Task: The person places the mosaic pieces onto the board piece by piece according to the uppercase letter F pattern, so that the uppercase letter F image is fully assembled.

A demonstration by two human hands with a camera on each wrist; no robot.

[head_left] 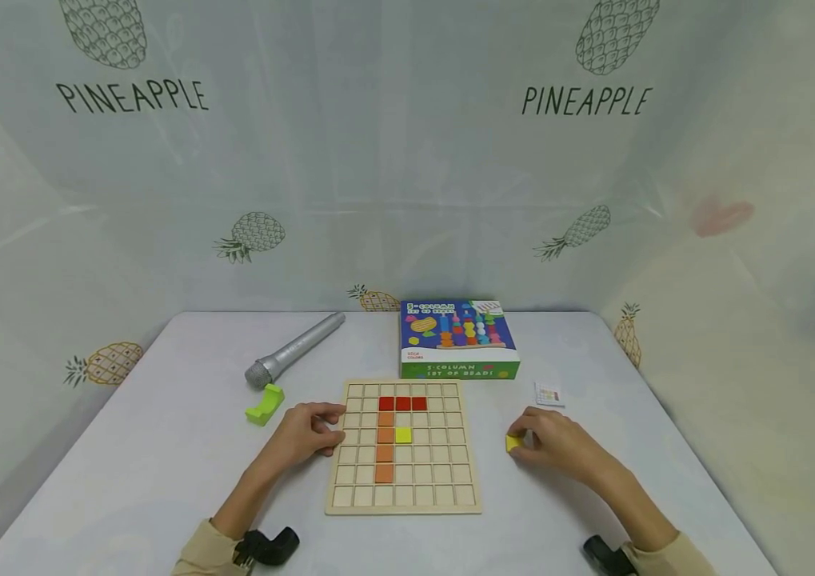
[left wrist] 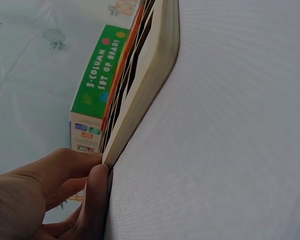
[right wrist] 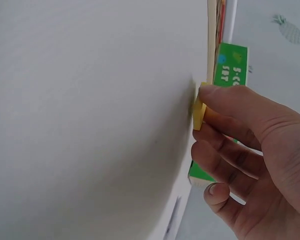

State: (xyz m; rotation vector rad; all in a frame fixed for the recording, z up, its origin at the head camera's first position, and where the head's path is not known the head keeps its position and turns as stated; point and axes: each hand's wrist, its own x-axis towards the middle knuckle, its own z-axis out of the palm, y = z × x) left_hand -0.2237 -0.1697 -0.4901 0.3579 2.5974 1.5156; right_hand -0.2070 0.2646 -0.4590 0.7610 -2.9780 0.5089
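A wooden grid board (head_left: 436, 500) lies flat mid-table. Set into its squares are a row of three red tiles (head_left: 403, 404), a column of several orange tiles (head_left: 385, 454) and one yellow tile (head_left: 403, 435). My left hand (head_left: 304, 434) rests against the board's left edge, with thumb and forefinger apart along it; the left wrist view shows the thumb (left wrist: 96, 192) touching the rim. To the right of the board, my right hand (head_left: 558, 444) pinches another yellow tile (right wrist: 199, 107) between thumb and fingers, close to the tabletop. My fingers partly cover that tile.
Behind the board stands a bead-set box (head_left: 459, 340). A silver microphone (head_left: 299, 350) lies at the back left, near a curved green block (head_left: 265, 405). A small printed card (head_left: 549, 394) lies beyond my right hand. A pineapple-print curtain (head_left: 378, 160) hangs behind the table.
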